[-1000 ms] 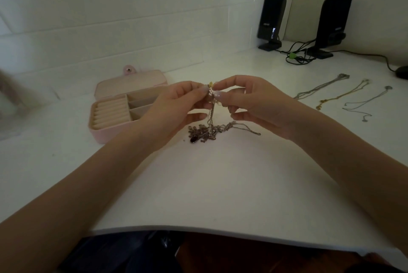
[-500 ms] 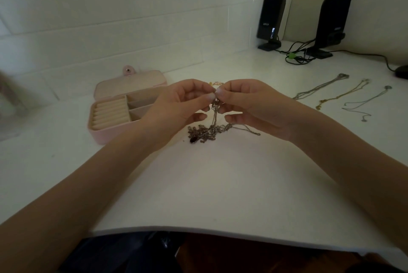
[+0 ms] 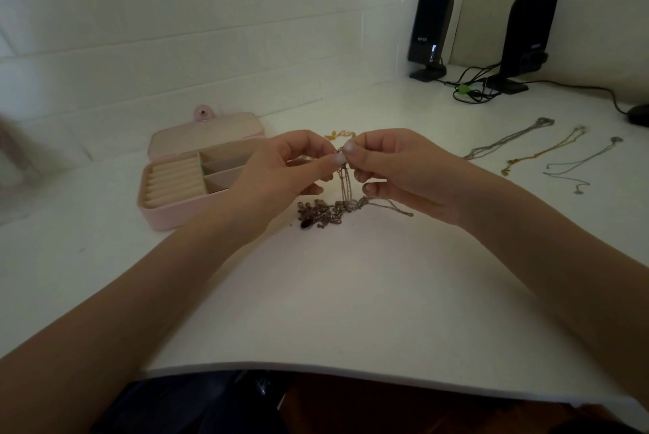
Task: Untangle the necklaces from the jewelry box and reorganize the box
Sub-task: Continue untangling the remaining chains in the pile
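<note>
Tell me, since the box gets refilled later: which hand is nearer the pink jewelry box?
Left. The left hand overlaps the pink jewelry box's right end in view; the right hand is farther right, beyond the tangled chains both pinch.

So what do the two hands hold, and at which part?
Both the left hand and right hand pinch the tangled silver chains at their top; the rest hangs.

White desk (image 3: 316, 293), white brick wall (image 3: 210, 29) behind. Two black speakers at 1–2 o'clock: one (image 3: 431, 29) by the wall corner, another (image 3: 526, 36) right of it. Black cables (image 3: 470, 89) with green tie (image 3: 463, 89) between bases. Dark object (image 3: 639, 114), partly cut off, at 2 o'clock.
</note>
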Demonstrator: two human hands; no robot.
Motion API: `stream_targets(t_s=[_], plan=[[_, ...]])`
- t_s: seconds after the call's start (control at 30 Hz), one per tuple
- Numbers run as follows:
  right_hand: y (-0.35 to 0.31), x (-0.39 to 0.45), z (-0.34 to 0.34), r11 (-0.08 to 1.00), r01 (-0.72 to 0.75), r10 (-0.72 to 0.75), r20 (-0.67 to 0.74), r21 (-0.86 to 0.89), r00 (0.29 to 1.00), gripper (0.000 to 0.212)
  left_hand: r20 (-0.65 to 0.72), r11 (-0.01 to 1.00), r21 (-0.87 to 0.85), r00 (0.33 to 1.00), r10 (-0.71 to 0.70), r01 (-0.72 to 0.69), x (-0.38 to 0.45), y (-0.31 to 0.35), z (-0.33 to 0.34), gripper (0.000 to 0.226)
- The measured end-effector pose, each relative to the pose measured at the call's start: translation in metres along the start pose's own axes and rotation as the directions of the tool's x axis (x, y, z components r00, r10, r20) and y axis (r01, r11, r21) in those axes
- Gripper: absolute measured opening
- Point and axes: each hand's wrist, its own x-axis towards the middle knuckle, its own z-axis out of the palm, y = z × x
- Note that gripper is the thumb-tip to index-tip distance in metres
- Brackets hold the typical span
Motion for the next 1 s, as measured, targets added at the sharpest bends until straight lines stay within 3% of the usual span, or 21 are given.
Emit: stream_targets(t_s=[0.17,0.27,0.47,0.67,0.9,1.0], plan=[[-0.0013,0.0002,-0.0062,0.999,-0.027,0.028,0.055,-0.017,0.998,0.014,0.034,0.995,-0.064,0.997,-0.069,0.071,0.002,0.0025,-0.0011,0.006],[-0.0001,0.0012,-0.0063,1.0,-0.004,0.004,0.014,-0.011,1.0,0.012,0.062,0.978,-0.144,0.988,-0.142,0.149,0.0039,0.0009,-0.0024,0.007],[0.0005,0.0019,-0.0029,0.997,0.039,-0.035,-0.057,0.065,0.998,0.01,0.126,0.976,-0.092,0.975,-0.183,0.195,0.0038,-0.0015,-0.0005,0.019],[-0.0034,0.0018,-0.0069,0.969,-0.052,0.05,0.015,0.241,0.999,0.014,0.163,0.9,-0.351,0.964,-0.211,0.257,0.0049,0.0031,-0.0028,0.009],[-0.0038,-0.0011,-0.009,0.987,-0.074,0.081,0.047,-0.145,0.996,0.024,0.132,0.885,-0.406,0.972,-0.192,0.23,0.0071,0.0029,-0.0036,0.028],[-0.0041,-0.0026,-0.0075,0.959,-0.053,0.066,0.038,-0.277,0.997,0.028,0.133,0.902,-0.371,0.974,-0.183,0.22,0.0061,0.0048,-0.004,0.019]])
